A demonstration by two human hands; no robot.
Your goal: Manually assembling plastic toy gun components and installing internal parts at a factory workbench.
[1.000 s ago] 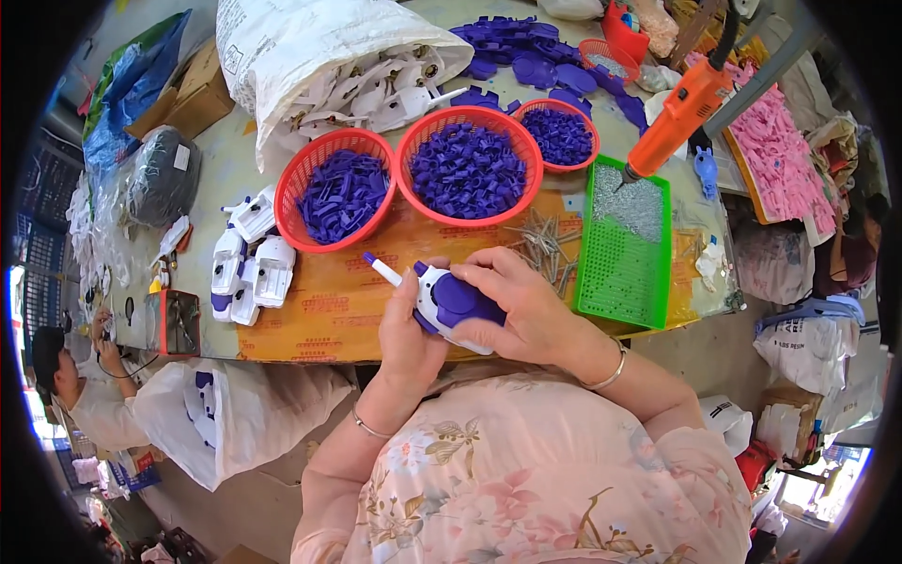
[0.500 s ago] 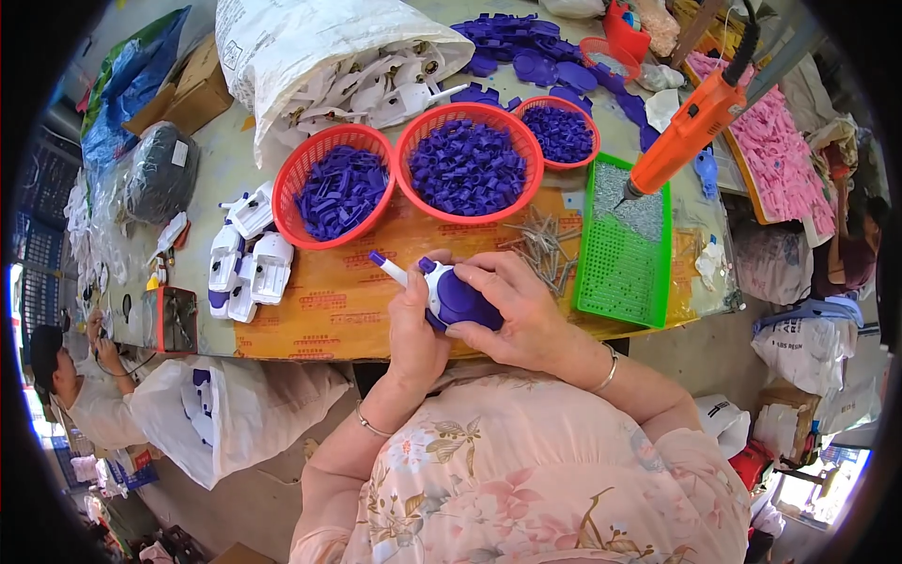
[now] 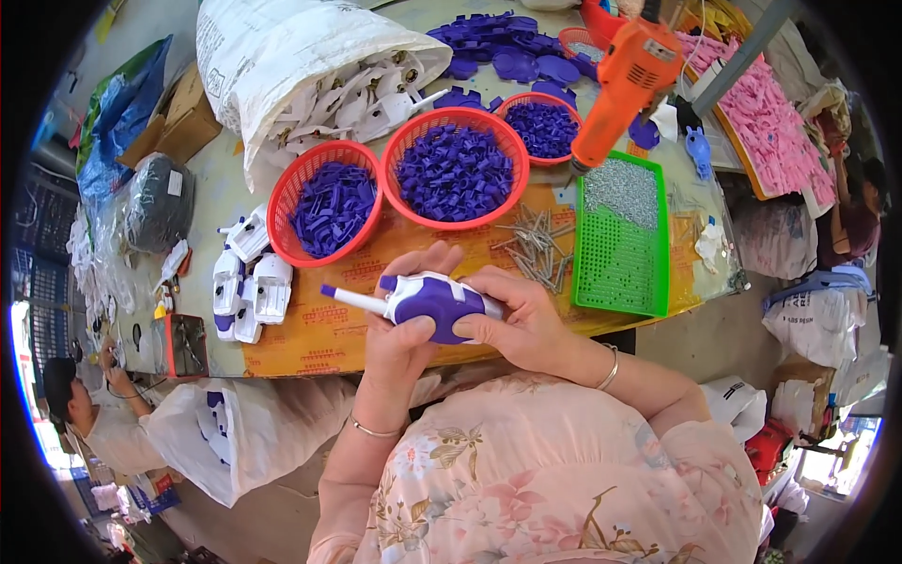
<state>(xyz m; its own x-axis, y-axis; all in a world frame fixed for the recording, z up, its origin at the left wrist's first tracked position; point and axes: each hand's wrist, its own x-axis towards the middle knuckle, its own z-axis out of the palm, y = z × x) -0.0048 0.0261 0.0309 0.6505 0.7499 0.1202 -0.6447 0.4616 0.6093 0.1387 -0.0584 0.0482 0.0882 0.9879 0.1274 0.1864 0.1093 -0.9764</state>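
Over the table's near edge I hold a purple-and-white plastic housing (image 3: 434, 310) in both hands. It has a rounded body and a thin white spout with a purple tip, which points left. My left hand (image 3: 402, 329) grips the end beside the spout, its thumb pressed on the purple side. Around the wider end closes my right hand (image 3: 515, 315), thumb also on the purple side. To the left sit several white housing shells (image 3: 249, 282) in a cluster. Loose long screws (image 3: 537, 246) lie scattered beyond my right hand.
Red baskets (image 3: 455, 221) of small purple parts stand beyond my hands. A green tray (image 3: 620, 305) holds small metal pieces, and an orange electric screwdriver (image 3: 625, 89) hangs above it. A white sack (image 3: 282, 66) spills white parts. Another person (image 3: 99, 409) works at left.
The housing has turned in my hands, so its spout now lies nearly level and points left. My left thumb has moved onto its purple side. The screwdriver looks shifted left and more upright.
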